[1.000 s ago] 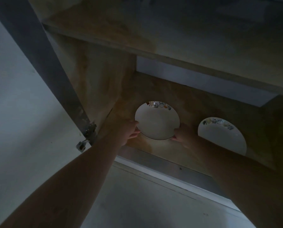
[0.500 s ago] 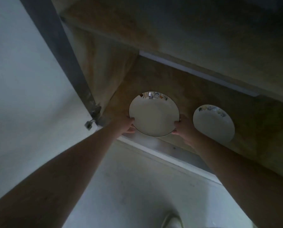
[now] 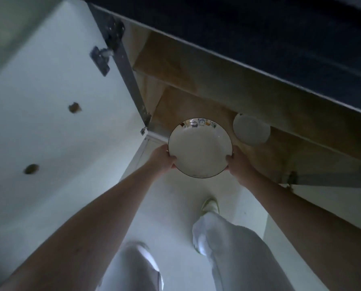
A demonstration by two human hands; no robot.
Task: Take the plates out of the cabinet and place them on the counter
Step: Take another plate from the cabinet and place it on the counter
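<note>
A white plate (image 3: 199,148) with a dark rim and small coloured pictures along its far edge is held level between both hands, in front of the open low cabinet and above the floor. My left hand (image 3: 161,157) grips its left edge and my right hand (image 3: 236,162) grips its right edge. A second white plate (image 3: 251,129) lies on the wooden bottom shelf (image 3: 196,106) inside the cabinet, to the right of and behind the held one. The dark counter (image 3: 259,28) runs across the top above the cabinet.
The white cabinet door (image 3: 49,101) stands open on the left, with its hinge (image 3: 103,57) near the top. My legs in light trousers (image 3: 234,248) and a shoe (image 3: 211,204) are on the pale floor below the plate.
The plate has been lifted off the shelf and drawn out of the cabinet toward me. The view has pulled back and tilted down, showing the door, my legs and the counter edge.
</note>
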